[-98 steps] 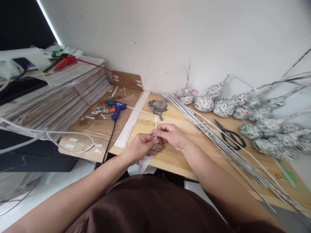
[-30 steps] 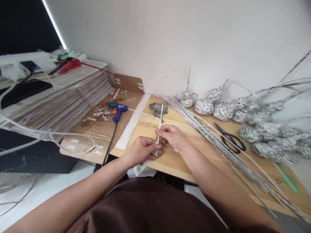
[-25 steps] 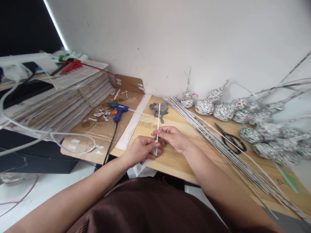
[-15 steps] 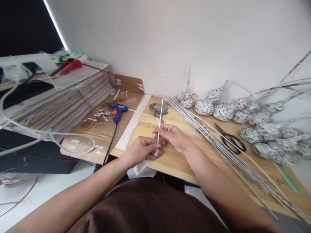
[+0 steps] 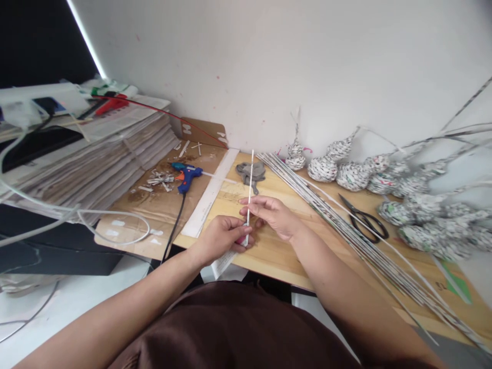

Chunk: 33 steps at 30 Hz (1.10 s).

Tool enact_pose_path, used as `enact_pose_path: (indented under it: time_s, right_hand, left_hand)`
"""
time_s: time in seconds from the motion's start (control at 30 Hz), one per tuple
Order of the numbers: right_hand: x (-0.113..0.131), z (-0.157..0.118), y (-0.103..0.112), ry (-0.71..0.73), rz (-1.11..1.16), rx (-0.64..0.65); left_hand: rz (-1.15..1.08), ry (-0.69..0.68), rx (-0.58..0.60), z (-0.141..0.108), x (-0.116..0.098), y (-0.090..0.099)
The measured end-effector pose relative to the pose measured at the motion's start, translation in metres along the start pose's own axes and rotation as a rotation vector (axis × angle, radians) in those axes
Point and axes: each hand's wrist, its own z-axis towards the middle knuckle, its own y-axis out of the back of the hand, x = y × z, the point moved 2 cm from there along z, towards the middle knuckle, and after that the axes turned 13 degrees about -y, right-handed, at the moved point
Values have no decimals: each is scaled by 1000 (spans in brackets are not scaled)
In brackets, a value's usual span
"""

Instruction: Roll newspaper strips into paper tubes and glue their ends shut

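Taking the two hands as the dial's centre and the wall as twelve, a tall grey-white stack of folded newspapers [image 5: 142,154] sits between nine and ten. At ten, white paper scraps [image 5: 161,179] litter a stained brown cardboard sheet [image 5: 161,205], and right beside them lies a blue glue gun with an orange trigger [image 5: 188,178], its black cable running toward seven. In to the middle! A printed paper strip [image 5: 223,265] hangs toward seven from the left hand [image 5: 223,237], thumb and fingers pinched narrow on it at the foot of a slim white paper tube [image 5: 250,179]. That tube stands up between the hands, pointing to twelve, across a crumpled grey cloth [image 5: 245,169]. The right hand [image 5: 274,215] has thumb and forefinger closed on it; whether its other fingers touch, I can't tell. A bundle of thin newsprint rods [image 5: 326,205] slants from one to four, black-handled scissors [image 5: 365,219] rest at three, and bulbous woven newsprint shapes [image 5: 323,169] line up from one to three.
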Motion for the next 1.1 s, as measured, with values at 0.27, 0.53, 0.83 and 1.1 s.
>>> enact_pose_path:
  time_s: [0.27, 0.53, 0.83, 1.1]
  right_hand:
    - [-1, 2, -4, 45, 60, -170]
    - [-1, 2, -3, 4, 14, -41]
    - [1, 0, 0, -2, 9, 17]
    - [-1, 1, -5, 106, -96, -64]
  left_hand:
    - [84, -34, 28, 1, 2, -1]
    - [52, -17, 30, -1, 0, -2]
    - [31, -5, 55, -3, 0, -4]
    - [58, -7, 74, -4, -1, -2]
